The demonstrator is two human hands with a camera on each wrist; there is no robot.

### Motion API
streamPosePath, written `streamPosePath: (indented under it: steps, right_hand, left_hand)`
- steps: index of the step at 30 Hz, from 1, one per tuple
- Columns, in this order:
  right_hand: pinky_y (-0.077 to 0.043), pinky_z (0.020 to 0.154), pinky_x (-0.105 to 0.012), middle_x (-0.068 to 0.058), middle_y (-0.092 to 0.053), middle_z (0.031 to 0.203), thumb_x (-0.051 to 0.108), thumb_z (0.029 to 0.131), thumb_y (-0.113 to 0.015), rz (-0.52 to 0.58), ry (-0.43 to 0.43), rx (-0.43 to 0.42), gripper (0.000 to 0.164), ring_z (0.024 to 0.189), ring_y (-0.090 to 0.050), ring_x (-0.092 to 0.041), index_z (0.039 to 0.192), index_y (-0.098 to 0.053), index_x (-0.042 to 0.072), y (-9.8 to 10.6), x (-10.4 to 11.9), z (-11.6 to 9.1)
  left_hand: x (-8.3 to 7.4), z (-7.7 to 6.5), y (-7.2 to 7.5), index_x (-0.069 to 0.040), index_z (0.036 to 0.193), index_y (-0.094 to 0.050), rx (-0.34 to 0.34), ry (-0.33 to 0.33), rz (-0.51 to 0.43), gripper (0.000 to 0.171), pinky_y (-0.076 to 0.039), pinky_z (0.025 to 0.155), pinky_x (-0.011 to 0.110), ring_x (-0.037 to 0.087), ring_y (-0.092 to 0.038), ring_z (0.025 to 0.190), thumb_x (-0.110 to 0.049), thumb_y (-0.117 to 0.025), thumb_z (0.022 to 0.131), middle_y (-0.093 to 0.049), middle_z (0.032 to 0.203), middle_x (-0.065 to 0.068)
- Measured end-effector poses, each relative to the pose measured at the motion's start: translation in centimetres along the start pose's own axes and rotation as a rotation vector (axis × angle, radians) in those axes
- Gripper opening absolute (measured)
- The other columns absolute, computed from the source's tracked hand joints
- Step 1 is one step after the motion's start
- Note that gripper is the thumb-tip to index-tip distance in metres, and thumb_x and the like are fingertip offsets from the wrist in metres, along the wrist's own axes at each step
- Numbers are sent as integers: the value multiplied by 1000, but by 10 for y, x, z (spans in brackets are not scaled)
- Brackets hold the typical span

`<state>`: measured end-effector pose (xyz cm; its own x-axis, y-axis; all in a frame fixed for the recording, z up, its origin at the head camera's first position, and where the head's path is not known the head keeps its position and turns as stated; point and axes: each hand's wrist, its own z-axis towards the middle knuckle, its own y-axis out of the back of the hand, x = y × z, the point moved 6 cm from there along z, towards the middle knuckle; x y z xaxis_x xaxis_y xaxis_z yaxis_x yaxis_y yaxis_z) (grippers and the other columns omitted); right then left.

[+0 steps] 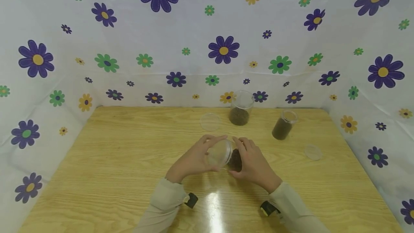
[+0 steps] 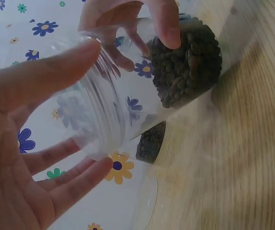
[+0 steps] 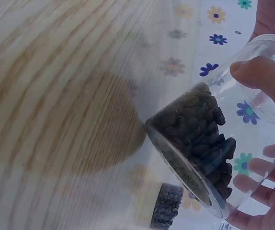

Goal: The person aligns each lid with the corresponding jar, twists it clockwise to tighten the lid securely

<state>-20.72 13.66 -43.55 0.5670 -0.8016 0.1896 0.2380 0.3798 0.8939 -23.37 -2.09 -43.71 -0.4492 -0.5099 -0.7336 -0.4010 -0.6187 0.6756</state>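
Note:
A clear jar (image 1: 235, 160), partly filled with dark beans (image 2: 188, 62) that look like coffee beans, is tilted on its side between my hands. My right hand (image 1: 253, 163) grips its body, with the thumb (image 3: 262, 72) on one side and fingers on the other. At the mouth end, my left hand (image 1: 194, 159) holds the round translucent lid (image 1: 218, 154), thumb above and fingertips below the ridged rim (image 2: 104, 105). Whether the lid is seated or loose I cannot tell. The jar's base (image 3: 185, 167) is low over the wooden table.
Behind stands a wide clear jar (image 1: 240, 112) with dark contents, and right of it a narrower one (image 1: 283, 127). Two clear discs like lids lie on the table (image 1: 113, 161), one near the back (image 1: 210, 121) and one at right (image 1: 313, 152). Flowered cloth (image 1: 194, 28) surrounds the table's back and sides.

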Motion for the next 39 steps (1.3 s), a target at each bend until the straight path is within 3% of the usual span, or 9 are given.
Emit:
streamPosePath:
  steps: [3, 6, 8, 15, 21, 28, 32, 35, 39]
  right_hand:
    - [-51, 81, -46, -16, -52, 117, 39, 51, -90, 4, 12, -15, 100, 103, -53, -31, 131, -46, -2, 0, -1, 0]
    - [-51, 77, -43, -15, -52, 114, 39, 50, -90, 0, 21, -35, 97, 96, -53, -27, 127, -48, 0, -1, 0, 1]
    - [-51, 75, -42, -15, -52, 113, 40, 50, -90, -9, 22, -42, 95, 93, -53, -26, 126, -49, 0, -2, 0, 1]
    - [-50, 71, -43, -15, -51, 114, 40, 52, -89, -19, -9, -27, 94, 94, -52, -27, 128, -47, 2, -5, 1, 1]
    - [-50, 70, -44, -14, -51, 114, 42, 52, -89, -27, -19, -7, 97, 96, -52, -28, 130, -48, 1, -6, 2, 2]
    - [-51, 73, -46, -13, -51, 114, 45, 52, -88, -76, -21, 5, 98, 97, -53, -29, 130, -48, 3, -4, 4, 2]
    - [-51, 75, -47, -15, -51, 116, 44, 53, -88, -56, -35, 7, 95, 100, -53, -31, 129, -48, 3, -2, 3, 2]
    - [-50, 77, -47, -16, -52, 116, 44, 53, -89, -33, -51, 8, 94, 100, -53, -31, 127, -49, 2, -1, 1, 1]
    - [-50, 78, -46, -16, -52, 116, 42, 52, -89, -24, -56, 9, 94, 98, -52, -30, 127, -49, 2, 0, -1, 1]
  left_hand:
    - [-4, 0, 3, -38, 142, -36, -25, -28, 65, 91, -53, 81, 33, 20, -57, 101, -26, -85, 66, -46, 129, 9]
    - [-5, 1, 5, -38, 140, -40, -52, 11, 129, 88, -51, 74, 31, 16, -58, 83, -37, -85, 65, -52, 123, 8]
    - [-4, 2, 6, -39, 139, -41, -67, 51, 161, 87, -50, 71, 31, 15, -57, 80, -45, -83, 64, -54, 119, 7]
    - [4, 2, 6, -41, 133, -46, -109, 212, 84, 79, -48, 68, 33, 18, -57, 87, -54, -81, 62, -58, 111, 4]
    - [6, 2, 5, -30, 130, -49, -114, 292, 128, 76, -50, 70, 35, 18, -60, 89, -64, -72, 66, -65, 104, 6]
    - [5, 3, 3, -15, 129, -50, -112, 331, 221, 83, -46, 60, 29, 15, -55, 64, -74, -59, 71, -64, 78, 8]
    - [7, 1, 2, -18, 136, -46, -106, 358, 214, 88, -49, 66, 33, 19, -61, 75, -78, -53, 71, -67, 86, 7]
    - [9, -2, 3, -25, 145, -33, -86, 351, 143, 91, -51, 80, 41, 26, -62, 100, -76, -54, 73, -63, 116, 10]
    - [6, -2, 1, -33, 149, -20, -21, 177, 63, 91, -46, 95, 50, 32, -46, 127, -49, -73, 76, -34, 148, 11]
